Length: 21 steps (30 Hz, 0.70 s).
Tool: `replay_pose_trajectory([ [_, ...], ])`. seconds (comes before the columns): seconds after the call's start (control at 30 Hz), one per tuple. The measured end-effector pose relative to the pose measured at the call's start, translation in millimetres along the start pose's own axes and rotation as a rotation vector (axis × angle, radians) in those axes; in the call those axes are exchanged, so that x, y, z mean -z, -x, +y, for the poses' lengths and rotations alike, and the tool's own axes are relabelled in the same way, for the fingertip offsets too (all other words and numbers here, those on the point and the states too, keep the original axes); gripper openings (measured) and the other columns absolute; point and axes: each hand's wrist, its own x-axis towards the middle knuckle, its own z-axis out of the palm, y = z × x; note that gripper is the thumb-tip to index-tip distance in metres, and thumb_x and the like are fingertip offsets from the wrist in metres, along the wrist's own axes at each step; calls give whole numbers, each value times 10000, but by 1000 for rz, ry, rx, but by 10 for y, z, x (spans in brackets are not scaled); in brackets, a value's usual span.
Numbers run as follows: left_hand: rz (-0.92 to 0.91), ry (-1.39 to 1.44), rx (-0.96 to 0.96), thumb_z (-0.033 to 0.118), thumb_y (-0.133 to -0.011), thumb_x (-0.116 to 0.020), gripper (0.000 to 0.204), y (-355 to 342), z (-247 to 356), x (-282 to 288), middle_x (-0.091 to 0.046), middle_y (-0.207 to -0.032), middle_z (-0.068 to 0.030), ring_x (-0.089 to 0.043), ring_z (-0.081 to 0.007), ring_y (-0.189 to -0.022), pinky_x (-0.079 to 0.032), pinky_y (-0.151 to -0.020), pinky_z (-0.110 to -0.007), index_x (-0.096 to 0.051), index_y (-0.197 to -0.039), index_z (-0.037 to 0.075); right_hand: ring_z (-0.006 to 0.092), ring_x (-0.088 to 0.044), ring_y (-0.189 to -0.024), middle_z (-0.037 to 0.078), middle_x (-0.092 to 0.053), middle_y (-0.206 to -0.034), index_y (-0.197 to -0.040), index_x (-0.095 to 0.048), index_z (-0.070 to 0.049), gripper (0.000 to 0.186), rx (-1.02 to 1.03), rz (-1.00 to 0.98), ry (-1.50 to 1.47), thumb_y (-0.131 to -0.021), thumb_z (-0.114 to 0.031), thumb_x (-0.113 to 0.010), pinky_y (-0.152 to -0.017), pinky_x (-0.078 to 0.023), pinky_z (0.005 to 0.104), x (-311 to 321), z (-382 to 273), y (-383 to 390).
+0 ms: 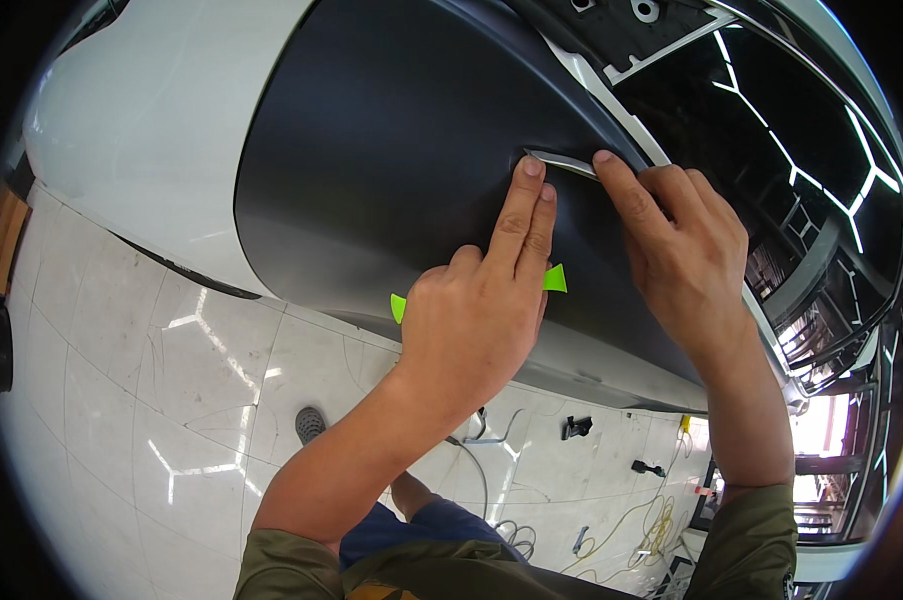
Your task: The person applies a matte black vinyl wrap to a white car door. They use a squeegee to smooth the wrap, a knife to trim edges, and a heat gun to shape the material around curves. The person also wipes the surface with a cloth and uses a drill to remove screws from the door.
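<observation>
A matte dark grey panel [372, 130] covers part of a white car body [152, 130]. A thin silvery strip [569, 163] lies on it, curving toward the upper right. My left hand [477, 330] has index and middle fingertips pressed at the strip's left end, other fingers curled over a bright green, flat tool [556, 279], whose ends show on both sides of the hand. My right hand [687, 255] touches the strip's right end with its index fingertip, other fingers bent; whether they hold anything is hidden.
A glossy black windscreen [772, 110] curves along the right. Below the car, the tiled floor [122, 380] carries yellow cords [657, 525], a grey hose [484, 480] and small black tools [577, 428]. A wooden piece [7, 240] stands at the far left.
</observation>
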Motion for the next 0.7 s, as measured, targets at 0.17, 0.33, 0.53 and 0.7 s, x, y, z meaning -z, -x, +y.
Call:
replay_pose_trajectory([
  [0.17,82,12,-32,147,-744,-715,659,9,-32,-62,-397,-1475,-123,-567,-164,-572,-495,-507,-249,-485,-1351,32,218,-558,-627,72,-542,-774,-1110,-613,-85,329,-276,-3,-268,-799,22,-617,-557,-445,330,94,-13,54],
  [0.33,38,-42,-97,166,-764,-727,647,-23,-78,-62,-426,-1457,-111,-579,-168,-586,-506,-536,-247,-490,-1355,55,259,-550,-616,116,-537,-772,-1152,-579,-54,296,-441,-8,-435,-870,31,-553,-573,-434,332,169,51,225],
  [0.53,64,-36,-72,174,-756,-734,644,-47,-22,-73,-425,-1458,-114,-544,-164,-558,-499,-532,-245,-502,-1345,58,259,-544,-610,110,-527,-753,-1216,-580,-69,389,-357,-36,-480,-844,44,-580,-580,-446,344,190,71,190],
  [0.7,80,-56,-91,169,-769,-715,632,-19,-45,-122,-405,-1466,-148,-537,-164,-559,-487,-520,-245,-490,-1345,39,254,-554,-599,103,-510,-726,-1208,-586,-76,426,-220,-154,-322,-801,49,-619,-564,-462,359,204,115,157],
])
